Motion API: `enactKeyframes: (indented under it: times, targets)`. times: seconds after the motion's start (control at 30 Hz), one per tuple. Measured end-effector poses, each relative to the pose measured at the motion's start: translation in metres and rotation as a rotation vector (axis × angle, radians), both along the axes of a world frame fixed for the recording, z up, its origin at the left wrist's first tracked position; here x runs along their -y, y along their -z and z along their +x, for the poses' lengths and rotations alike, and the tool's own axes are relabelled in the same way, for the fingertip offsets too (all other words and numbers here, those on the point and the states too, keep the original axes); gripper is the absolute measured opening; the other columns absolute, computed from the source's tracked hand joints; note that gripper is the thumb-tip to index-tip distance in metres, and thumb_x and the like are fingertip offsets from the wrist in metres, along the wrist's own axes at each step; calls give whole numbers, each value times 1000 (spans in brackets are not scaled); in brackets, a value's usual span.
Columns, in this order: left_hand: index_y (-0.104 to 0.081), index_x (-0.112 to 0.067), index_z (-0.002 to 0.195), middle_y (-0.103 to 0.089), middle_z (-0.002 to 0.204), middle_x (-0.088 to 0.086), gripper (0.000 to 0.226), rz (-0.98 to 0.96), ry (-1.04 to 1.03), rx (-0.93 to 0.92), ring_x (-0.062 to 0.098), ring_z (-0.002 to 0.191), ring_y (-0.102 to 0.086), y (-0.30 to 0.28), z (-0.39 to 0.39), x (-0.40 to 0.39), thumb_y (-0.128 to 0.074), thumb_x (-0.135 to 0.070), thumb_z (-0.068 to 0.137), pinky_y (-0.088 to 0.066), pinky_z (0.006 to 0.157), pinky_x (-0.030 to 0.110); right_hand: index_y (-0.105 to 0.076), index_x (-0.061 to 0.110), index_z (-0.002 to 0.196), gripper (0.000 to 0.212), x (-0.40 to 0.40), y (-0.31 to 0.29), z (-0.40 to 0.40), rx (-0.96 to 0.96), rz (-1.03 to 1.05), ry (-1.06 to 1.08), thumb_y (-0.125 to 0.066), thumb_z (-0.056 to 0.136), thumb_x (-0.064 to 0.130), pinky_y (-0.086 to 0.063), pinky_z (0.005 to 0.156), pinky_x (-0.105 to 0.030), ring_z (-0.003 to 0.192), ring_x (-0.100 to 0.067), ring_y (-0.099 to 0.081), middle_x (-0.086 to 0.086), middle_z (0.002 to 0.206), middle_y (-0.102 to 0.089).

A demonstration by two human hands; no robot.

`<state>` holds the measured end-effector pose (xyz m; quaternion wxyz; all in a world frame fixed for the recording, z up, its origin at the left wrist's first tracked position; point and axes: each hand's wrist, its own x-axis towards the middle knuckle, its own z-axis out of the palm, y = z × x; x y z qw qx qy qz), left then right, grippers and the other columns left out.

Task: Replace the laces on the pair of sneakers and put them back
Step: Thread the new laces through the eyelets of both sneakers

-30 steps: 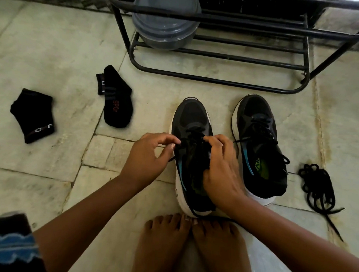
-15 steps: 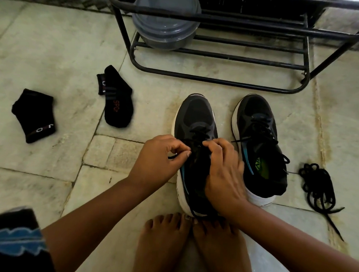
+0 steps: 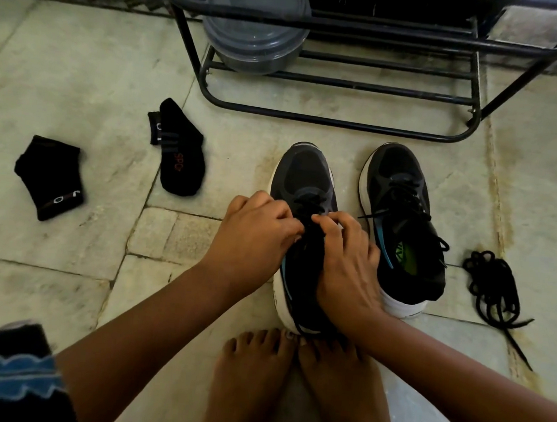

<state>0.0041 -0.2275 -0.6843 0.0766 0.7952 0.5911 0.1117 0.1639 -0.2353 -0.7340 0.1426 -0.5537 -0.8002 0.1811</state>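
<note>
- Left hand (image 3: 252,238) and right hand (image 3: 346,258) meet over the tongue of the left sneaker (image 3: 300,192), which stands on the floor (image 3: 83,65) just ahead of the person's bare feet (image 3: 295,376).
- Fingers of both hands are curled tight, each pinching the black lace (image 3: 310,201) at the upper eyelets; which eyelet is in work cannot be told, as the hands cover it.
- Right sneaker (image 3: 398,219) stands just beside, laced, its ends hanging loose over the side.
- Risk, judged: an uneven pull would leave one lace end short; a skipped eyelet could go unnoticed under the fingers.
- Risk, judged: the shoe is braced only by the hands, so a hard tug may tip or slide it toward the feet.
- Loose lace bundle (image 3: 492,288) lies on the floor right of the pair, well apart; likely the removed set.
- Two black socks (image 3: 182,158) lie left, clear of the work.
- Shoe rack (image 3: 342,123) stands behind, holding a grey lidded container (image 3: 255,28) on the left; the rest of the rails look free for the pair.
</note>
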Motion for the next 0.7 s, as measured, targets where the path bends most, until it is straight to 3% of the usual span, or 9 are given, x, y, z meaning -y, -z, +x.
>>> enactKeyframes:
  times: [0.13, 0.2, 0.27, 0.33, 0.43, 0.57, 0.7]
  targets:
    - [-63, -32, 118, -60, 110, -8, 28, -181, -59, 5, 16, 108, -45, -6, 5, -5, -47, -25, 97, -28, 86, 28, -28, 21, 135, 80, -1, 1, 0, 17, 4, -5, -73, 69, 20, -38, 93, -55, 115, -36, -46, -13, 131, -34]
    - [-65, -32, 116, -63, 106, -9, 26, -200, -100, 96, 16, 105, -48, -5, 5, -6, -50, -24, 96, -38, 92, 32, -29, 22, 135, 78, -1, 1, 0, 14, 10, -9, -72, 69, 20, -38, 93, -54, 115, -35, -45, -13, 131, -34]
    - [-67, -28, 107, -64, 90, -13, 18, -201, -168, 240, 13, 95, -53, -2, 6, -6, -60, -24, 90, -45, 88, 37, -31, 23, 131, 72, 0, 2, 0, 2, 17, -5, -70, 71, 20, -39, 92, -53, 114, -31, -42, -10, 129, -33]
    - [-66, -26, 98, -61, 79, -16, 12, -215, -226, 320, 4, 82, -55, 2, 7, -7, -66, -25, 86, -49, 81, 25, -34, 22, 125, 59, -1, 1, 0, -31, 27, 9, -64, 74, 22, -40, 90, -52, 111, -26, -39, -8, 124, -33]
    - [-68, -24, 88, -63, 76, -15, 6, -245, -271, 395, -7, 66, -54, 4, 10, -7, -70, -26, 83, -42, 67, 2, -40, 19, 112, 37, 0, 0, -1, -65, 79, 42, -40, 77, 32, -43, 80, -44, 97, -23, -42, -8, 112, -38]
    - [-75, -20, 87, -70, 81, -11, 8, -292, -300, 499, -10, 68, -57, 6, 8, -5, -69, -15, 83, -38, 70, -3, -47, 18, 99, 29, -5, 0, -3, -41, 69, 5, -31, 77, 25, -37, 70, -33, 84, -27, -53, -11, 102, -49]
    - [-75, -18, 97, -70, 90, -9, 18, -365, -362, 546, -3, 80, -60, 10, 4, -4, -63, -8, 87, -41, 77, -1, -52, 16, 101, 27, -7, 0, -2, -37, 35, -6, -46, 75, 13, -36, 73, -33, 90, -29, -54, -11, 110, -48]
